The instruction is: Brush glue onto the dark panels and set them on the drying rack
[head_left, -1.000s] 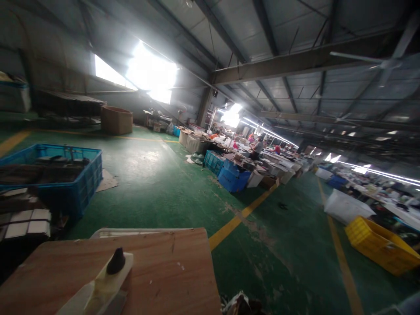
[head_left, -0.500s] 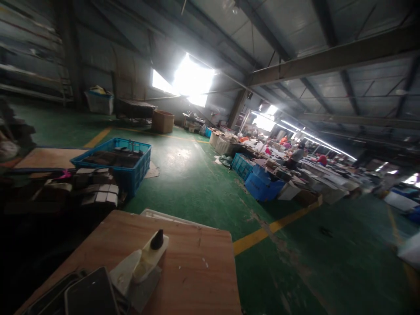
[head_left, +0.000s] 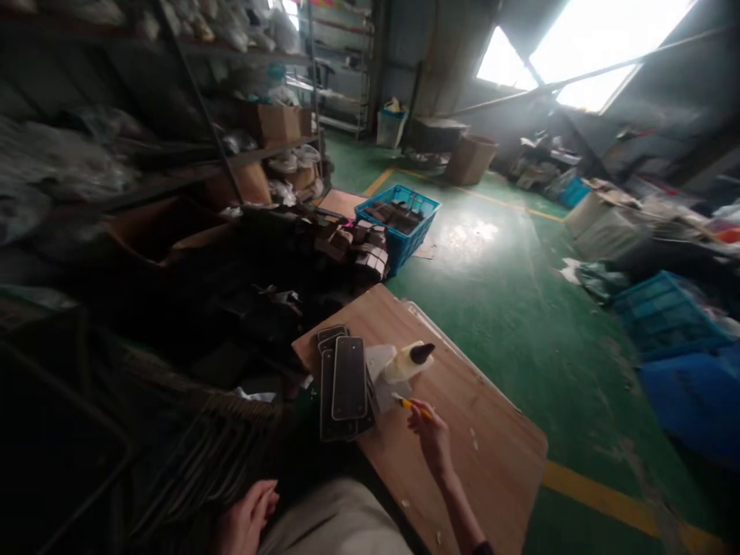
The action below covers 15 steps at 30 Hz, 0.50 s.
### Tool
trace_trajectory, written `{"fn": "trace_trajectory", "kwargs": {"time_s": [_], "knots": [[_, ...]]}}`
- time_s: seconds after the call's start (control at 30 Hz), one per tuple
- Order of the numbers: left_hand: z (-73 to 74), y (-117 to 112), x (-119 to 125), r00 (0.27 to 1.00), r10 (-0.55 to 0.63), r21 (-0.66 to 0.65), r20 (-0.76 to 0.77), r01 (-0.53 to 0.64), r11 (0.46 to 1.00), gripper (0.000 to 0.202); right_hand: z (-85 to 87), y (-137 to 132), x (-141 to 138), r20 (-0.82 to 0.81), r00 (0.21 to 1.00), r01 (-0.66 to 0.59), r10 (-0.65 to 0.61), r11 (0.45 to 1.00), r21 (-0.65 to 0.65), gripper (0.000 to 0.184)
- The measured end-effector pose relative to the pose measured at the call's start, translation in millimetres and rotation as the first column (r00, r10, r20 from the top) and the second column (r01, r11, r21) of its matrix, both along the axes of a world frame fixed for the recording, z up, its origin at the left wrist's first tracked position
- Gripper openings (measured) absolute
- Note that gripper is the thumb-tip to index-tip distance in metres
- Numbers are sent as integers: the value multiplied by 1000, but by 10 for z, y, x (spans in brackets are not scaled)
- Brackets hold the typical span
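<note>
view has dropped: right hand [head_left: 432,436] now grips a yellow tool [head_left: 412,403]; left hand [head_left: 248,518] loose, empty.

Right hand [head_left: 431,435] extended, fingers [head_left: 418,416] pinched; left hand [head_left: 248,523] relaxed.

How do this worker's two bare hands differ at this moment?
The right hand is held out over the light wooden board; the left hand sits low, off the board. The right hand pinches a small yellow-handled tool; the left hand holds nothing and is loosely open. The right hand is close to the pale squeeze bottle with a black cap; the left hand is far from it. Both are bare.
</note>
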State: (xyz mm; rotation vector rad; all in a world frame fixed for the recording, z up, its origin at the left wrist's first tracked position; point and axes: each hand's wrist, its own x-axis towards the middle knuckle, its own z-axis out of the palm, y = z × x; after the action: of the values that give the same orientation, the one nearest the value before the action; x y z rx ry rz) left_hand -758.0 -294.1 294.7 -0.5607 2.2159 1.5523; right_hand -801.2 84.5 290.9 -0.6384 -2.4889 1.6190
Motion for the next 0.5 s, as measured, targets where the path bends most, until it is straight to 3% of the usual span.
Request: {"fn": "trace_trajectory", "kwargs": {"time_s": [0.1, 0.23, 0.37, 0.5], "knots": [[-266, -66, 6, 988, -2, -85, -152, -11, 996, 40, -185, -24, -261, 29, 998, -52, 53, 998, -28, 57], [-415, -146, 66, 907, -139, -398, -398, -35, 917, 38, -446, -114, -643, 57, 991, -121, 122, 992, -18, 55], [-460, -231, 177, 901, -181, -507, -394, -48, 861, 38, -690, 9, -922, 81, 995, -71, 66, 996, 62, 55], [-452, -277, 272, 926, -118, -568, -358, -116, 815, 40, -932, 225, -1068, 118, 993, -13, -1, 993, 120, 59]]}}
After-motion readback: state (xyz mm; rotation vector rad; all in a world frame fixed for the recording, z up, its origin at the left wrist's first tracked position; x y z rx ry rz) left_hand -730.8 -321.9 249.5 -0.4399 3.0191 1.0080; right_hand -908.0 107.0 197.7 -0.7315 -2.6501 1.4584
